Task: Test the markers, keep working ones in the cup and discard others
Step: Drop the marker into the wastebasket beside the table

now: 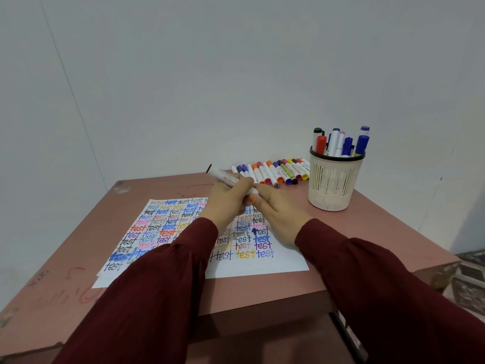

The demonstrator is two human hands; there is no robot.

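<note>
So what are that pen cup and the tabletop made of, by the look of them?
The cup looks like cream moulded plastic, matt, with slotted walls, a mesh base band and a black rim. The tabletop seems painted or laminated board, reddish-brown and matt: it shows scuffs, scribbles and a worn corner.

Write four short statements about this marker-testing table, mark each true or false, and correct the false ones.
1. The left hand grips the held marker while the right hand holds its other end. True.
2. The cup lies tipped on its side. False: it stands upright on the table with markers standing in it.
3. A row of markers lies on the table beside the cup. True.
4. The paper is blank. False: it is covered with the word "test" in many colours.
</note>
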